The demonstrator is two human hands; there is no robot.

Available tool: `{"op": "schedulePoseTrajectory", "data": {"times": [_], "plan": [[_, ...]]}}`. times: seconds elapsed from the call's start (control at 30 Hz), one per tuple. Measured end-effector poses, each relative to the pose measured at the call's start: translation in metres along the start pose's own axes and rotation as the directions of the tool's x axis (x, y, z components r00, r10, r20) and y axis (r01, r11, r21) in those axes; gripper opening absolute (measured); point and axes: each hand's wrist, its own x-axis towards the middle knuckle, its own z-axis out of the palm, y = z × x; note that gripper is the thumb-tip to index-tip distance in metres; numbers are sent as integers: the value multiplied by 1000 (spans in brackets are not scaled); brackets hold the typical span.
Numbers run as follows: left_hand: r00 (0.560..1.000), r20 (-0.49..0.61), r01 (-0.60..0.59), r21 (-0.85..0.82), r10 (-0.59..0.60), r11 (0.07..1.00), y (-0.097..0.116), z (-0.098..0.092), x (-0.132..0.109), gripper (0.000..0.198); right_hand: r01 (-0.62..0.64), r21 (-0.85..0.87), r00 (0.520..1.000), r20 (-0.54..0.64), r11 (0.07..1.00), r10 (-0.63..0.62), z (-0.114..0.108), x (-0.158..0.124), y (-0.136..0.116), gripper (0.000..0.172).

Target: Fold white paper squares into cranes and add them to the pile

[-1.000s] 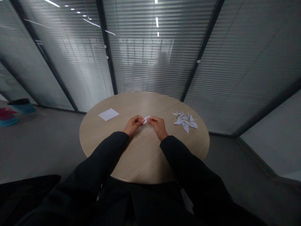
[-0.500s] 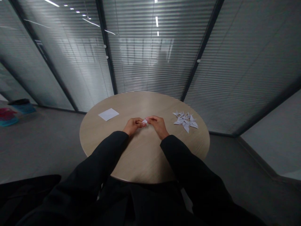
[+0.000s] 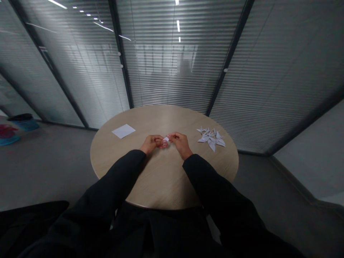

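Note:
My left hand (image 3: 152,143) and my right hand (image 3: 181,144) meet above the middle of a round light-wood table (image 3: 161,175). Between their fingertips, both hands pinch a small folded piece of white paper (image 3: 166,139), mostly hidden by my fingers. Left of my hands, a flat square white paper sheet (image 3: 123,131) lies on the tabletop. To the right of my right hand sits a loose pile of several folded white paper cranes (image 3: 211,139), which neither hand touches.
Glass partitions with dark frames and slatted blinds (image 3: 172,71) stand behind the table. Grey floor surrounds it. A blue bin (image 3: 24,123) and a red-and-blue object (image 3: 6,139) sit on the floor at far left. Dark sleeves cover my forearms.
My hands have drawn slightly closer around the small paper, which now shows less between my fingers. The view has shifted slightly; the flat sheet and pile of cranes lie undisturbed.

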Motion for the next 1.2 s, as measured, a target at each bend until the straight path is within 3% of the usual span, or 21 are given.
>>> {"op": "schedulePoseTrajectory", "data": {"times": [0.13,0.27,0.4,0.53,0.8,0.97,1.2], "plan": [[994,-48,-93,151,101,984,-1,4,-3,31,-31,42,998,-48,999,33,-1,1,2,25],[951,-88,-232,430,296,873,2,7,-7,43,-72,85,992,-102,994,80,0,1,2,25],[921,-97,-250,599,379,760,3,7,-9,31,-91,98,989,-105,991,101,2,-1,1,25],[899,-105,-263,646,425,717,3,5,-8,26,-79,105,991,-101,991,89,2,-1,0,25],[914,-160,-231,550,372,803,4,4,-6,24,-69,98,992,-94,993,78,2,-1,-2,28],[947,-241,-149,255,212,955,4,3,-3,30,-91,176,995,-18,980,95,4,-2,-7,37],[964,-241,-114,23,116,993,7,2,-2,34,-141,174,984,131,975,119,6,-6,-12,32]]}}
